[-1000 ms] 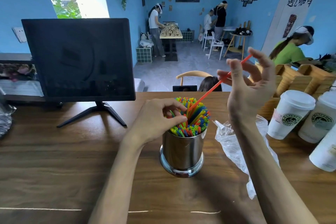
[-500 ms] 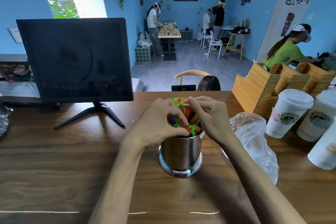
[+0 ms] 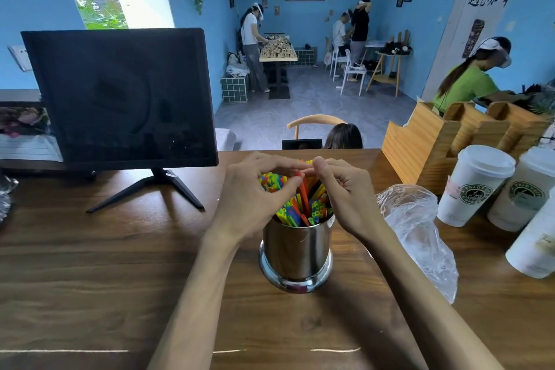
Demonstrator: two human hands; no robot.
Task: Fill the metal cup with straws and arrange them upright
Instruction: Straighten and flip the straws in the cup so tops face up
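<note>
Hands meeting over straws (image 3: pixel 303 204) in the metal cup (image 3: pixel 296 252), centre of frame.
Left hand (image 3: pixel 255 198) and right hand (image 3: pixel 345 192) both pinch straw tops; the cup stands on the wooden counter (image 3: pixel 105 264), a clear plastic bag (image 3: pixel 420 234) to its right.

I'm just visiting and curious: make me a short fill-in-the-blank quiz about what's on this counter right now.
1. The coloured straws stand in a shiny ____ cup.
2. Right of the cup lies a crumpled clear ____ bag.
3. The monitor at the left has a ____ screen.
4. The left hand and right hand meet over the ____.

Missing words: metal; plastic; dark; straws
</note>
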